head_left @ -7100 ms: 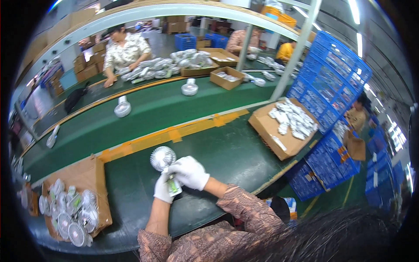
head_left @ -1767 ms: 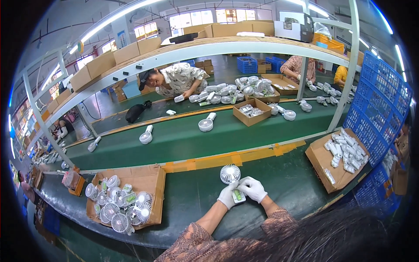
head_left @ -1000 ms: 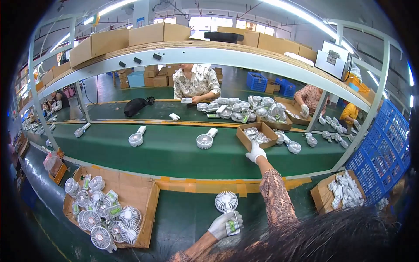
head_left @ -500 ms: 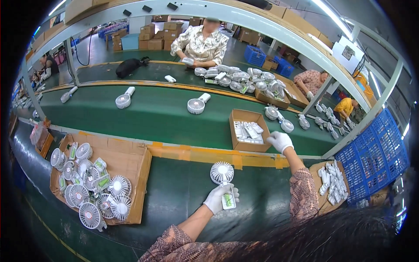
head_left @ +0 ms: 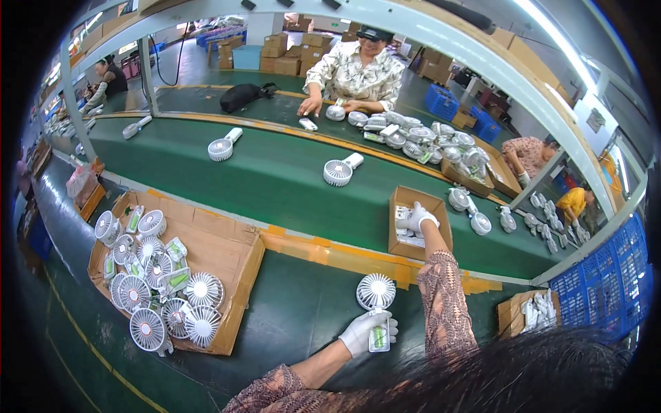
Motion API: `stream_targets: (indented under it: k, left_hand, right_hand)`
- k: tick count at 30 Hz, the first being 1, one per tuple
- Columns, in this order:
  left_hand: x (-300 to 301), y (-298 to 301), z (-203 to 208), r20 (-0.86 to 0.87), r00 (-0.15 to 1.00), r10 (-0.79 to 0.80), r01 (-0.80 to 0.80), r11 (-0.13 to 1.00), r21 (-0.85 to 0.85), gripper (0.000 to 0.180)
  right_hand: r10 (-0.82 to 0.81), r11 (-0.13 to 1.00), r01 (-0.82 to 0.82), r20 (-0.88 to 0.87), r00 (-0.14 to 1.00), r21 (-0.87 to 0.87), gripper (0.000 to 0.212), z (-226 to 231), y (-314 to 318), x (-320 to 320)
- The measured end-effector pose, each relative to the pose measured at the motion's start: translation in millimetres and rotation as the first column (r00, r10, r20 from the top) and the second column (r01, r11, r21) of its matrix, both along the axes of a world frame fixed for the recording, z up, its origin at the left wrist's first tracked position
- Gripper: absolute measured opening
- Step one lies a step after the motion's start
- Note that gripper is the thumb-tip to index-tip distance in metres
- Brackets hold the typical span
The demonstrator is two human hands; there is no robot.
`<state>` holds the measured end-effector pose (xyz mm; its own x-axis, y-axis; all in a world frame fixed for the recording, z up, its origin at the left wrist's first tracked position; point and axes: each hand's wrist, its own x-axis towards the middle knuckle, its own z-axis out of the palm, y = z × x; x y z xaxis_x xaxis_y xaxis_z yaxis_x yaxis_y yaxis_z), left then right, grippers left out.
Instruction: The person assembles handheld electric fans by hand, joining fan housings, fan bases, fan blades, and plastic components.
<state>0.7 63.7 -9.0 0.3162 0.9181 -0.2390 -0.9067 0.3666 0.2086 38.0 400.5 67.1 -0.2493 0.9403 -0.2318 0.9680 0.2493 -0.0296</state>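
My gloved left hand (head_left: 361,333) is closed around the handle of a white handheld fan (head_left: 376,291). The handle is uncovered and shows a green battery (head_left: 378,337); the round grille points away from me. My gloved right hand (head_left: 418,219) reaches into a small cardboard box (head_left: 441,233) on the green belt. Its fingers look spread over the white plastic pieces (head_left: 411,240) inside, and I see nothing held in them. To the left, a large cardboard tray (head_left: 237,289) holds several white fans (head_left: 148,329), some with green batteries showing.
More fans (head_left: 338,173) lie along the green conveyor belt (head_left: 275,179). Across it, a person (head_left: 358,72) handles a fan beside a fan pile (head_left: 413,138). At right stand a box of white parts (head_left: 539,310) and a blue crate (head_left: 602,279). A metal frame (head_left: 441,31) spans overhead.
My right hand has moved from beside the small box to inside it. My left hand still holds the fan. The view has shifted, and the person opposite has lowered their fan to the table.
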Motion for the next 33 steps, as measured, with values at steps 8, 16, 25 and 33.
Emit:
stream_targets:
  k: [8, 16, 25, 33]
  left_hand:
    - [-4, 3, 7, -0.043, 0.999, 0.009, -0.012, 0.999, -0.051, 0.025]
    - [-2, 2, 7, -0.046, 0.999, 0.004, -0.005, 1.000, -0.021, 0.023]
    - [-2, 4, -4, -0.056, 0.998, 0.034, -0.035, 0.999, -0.022, 0.019]
    - [-3, 7, -7, -0.022, 0.998, 0.057, -0.058, 0.998, -0.039, 0.016]
  right_hand:
    - [-0.126, 0.986, 0.065, -0.445, 0.887, -0.151, 0.082, 2, 16, -5]
    - [-0.332, 0.942, -0.050, -0.943, -0.016, -0.331, 0.047, -12, 14, 48]
    - [-0.267, 0.947, -0.175, -0.963, 0.037, -0.269, 0.037, 54, -49, 120]
    - [-0.075, 0.990, 0.000, -0.534, 0.842, -0.138, 0.080, 32, -129, 201]
